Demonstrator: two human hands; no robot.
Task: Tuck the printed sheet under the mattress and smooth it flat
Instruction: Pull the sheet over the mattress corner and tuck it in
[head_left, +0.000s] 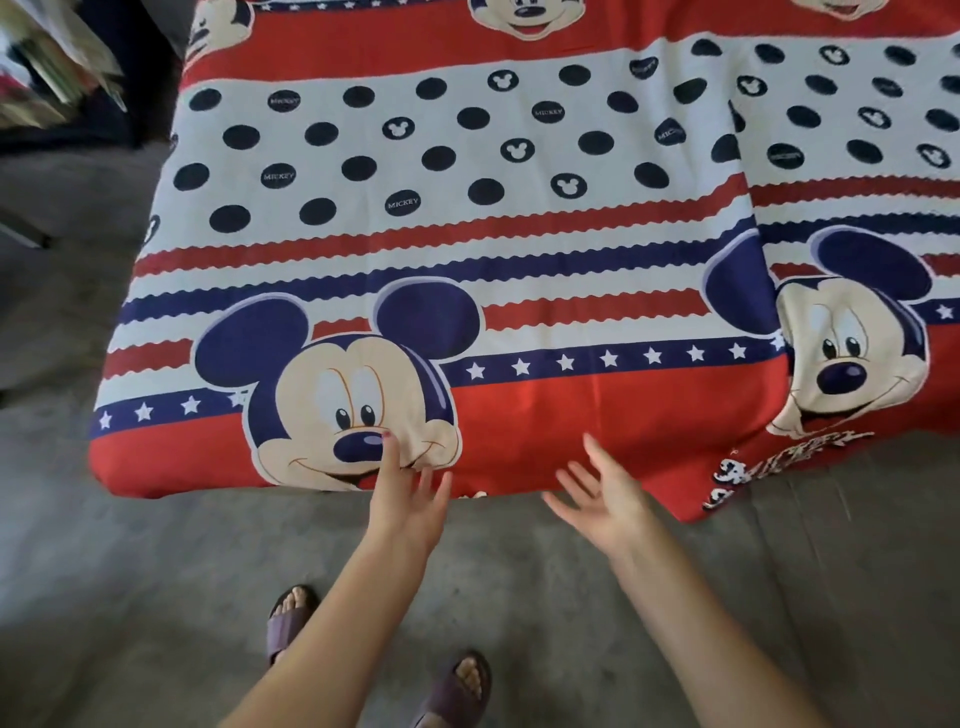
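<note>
The floor (156, 571) is bare grey concrete, and a low mattress (119, 457) lies on it, filling most of the view. The sheet (519, 249), printed with red, white and navy stripes, dots, stars and cartoon mouse faces, is spread over the mattress and wraps its near edge at left; at right a loose flap (727, 488) spills onto the floor. A second fold overlaps along the right side. Clutter (52, 67) sits blurred at far left. Two feet in sandals (457, 691) stand below. The left hand (410, 499) is open, thumb on the sheet's near edge, holding nothing. The right hand (608, 499) is open, fingers spread, at the same edge, grip empty.
</note>
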